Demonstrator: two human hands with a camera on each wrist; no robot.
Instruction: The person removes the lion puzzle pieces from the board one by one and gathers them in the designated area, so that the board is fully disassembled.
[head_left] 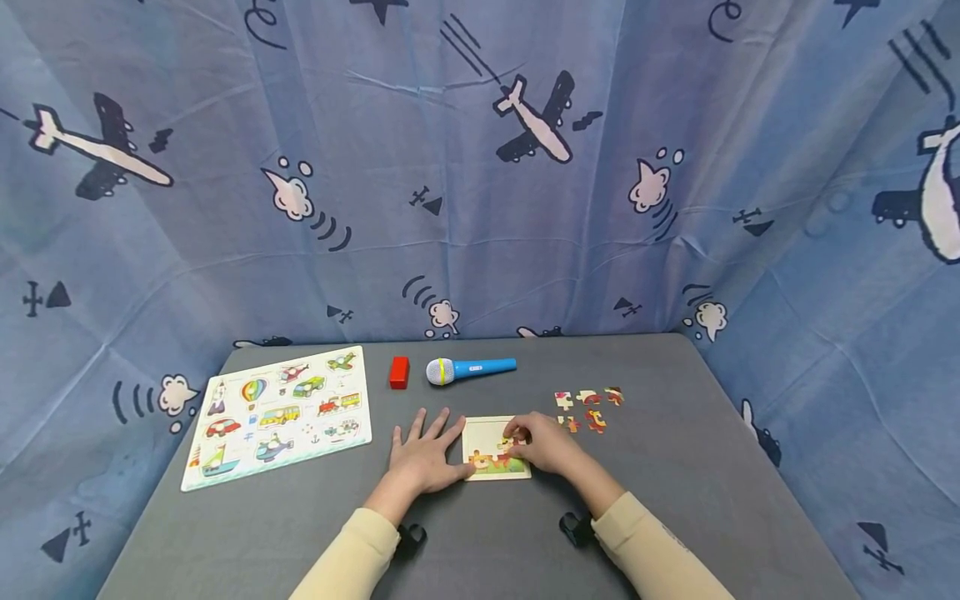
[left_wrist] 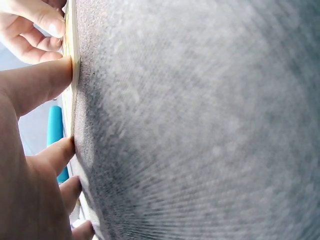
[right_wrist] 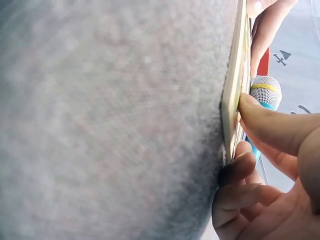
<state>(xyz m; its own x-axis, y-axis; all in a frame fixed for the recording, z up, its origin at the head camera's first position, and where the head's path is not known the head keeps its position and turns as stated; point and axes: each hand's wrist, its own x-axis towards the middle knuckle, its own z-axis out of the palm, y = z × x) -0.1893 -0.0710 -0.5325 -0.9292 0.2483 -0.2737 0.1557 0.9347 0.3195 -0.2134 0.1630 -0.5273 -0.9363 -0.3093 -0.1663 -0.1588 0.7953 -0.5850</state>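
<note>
A small square jigsaw tray (head_left: 487, 429) with a pale wooden frame lies on the table, its lower part filled with colourful animal pieces. My left hand (head_left: 426, 461) is spread flat at its left side, thumb on the lower left edge and index fingertip by the upper left corner. Over the tray's right half, my right hand (head_left: 551, 443) bends its fingers and pinches a puzzle piece (head_left: 517, 442), mostly hidden under the fingertips. In the right wrist view the thumb (right_wrist: 260, 117) presses at the tray's edge, with the other fingers curled beside it.
Several loose puzzle pieces (head_left: 588, 398) lie right of the tray. Behind it are a blue toy microphone (head_left: 480, 367) and a red block (head_left: 399, 372). A large picture board (head_left: 277, 417) with vehicles lies at the left. A patterned curtain (head_left: 450, 208) hangs behind the grey table (head_left: 480, 542).
</note>
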